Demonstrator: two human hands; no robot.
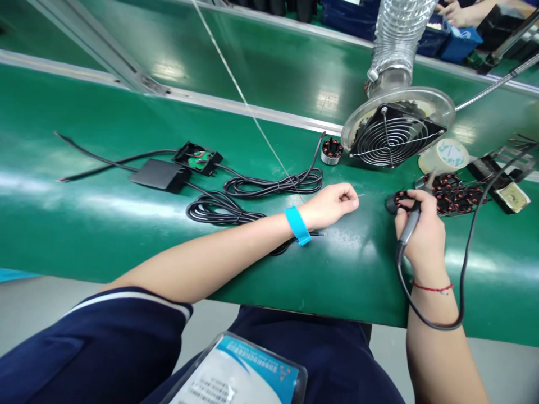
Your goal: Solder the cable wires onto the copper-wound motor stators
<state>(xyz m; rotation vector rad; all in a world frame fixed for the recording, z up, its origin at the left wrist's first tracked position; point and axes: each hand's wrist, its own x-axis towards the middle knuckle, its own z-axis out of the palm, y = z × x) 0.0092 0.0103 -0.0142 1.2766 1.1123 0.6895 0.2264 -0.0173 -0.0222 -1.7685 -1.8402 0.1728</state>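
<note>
My left hand (334, 203) is closed in a pinch, with the short end of a thin solder wire (361, 195) sticking out past the fingertips. A thin pale line (236, 84) runs down from above towards this wrist. In my right hand (425, 233) is a soldering iron (408, 225) with a grey handle, its tip pointing away from me. The fingers of the same hand are around or against a black motor stator (392, 203) with copper windings; whether they grip it I cannot tell. Several more wound stators (458, 196) sit just beyond that hand.
A fume extractor fan (391, 137) hangs over the bench (337, 275). Left lie coiled black cables (273, 185), an open box with a green board (200, 160) and a black box (160, 175). One stator (332, 151), a tape roll (444, 156) and a sponge holder (511, 197) stand farther back.
</note>
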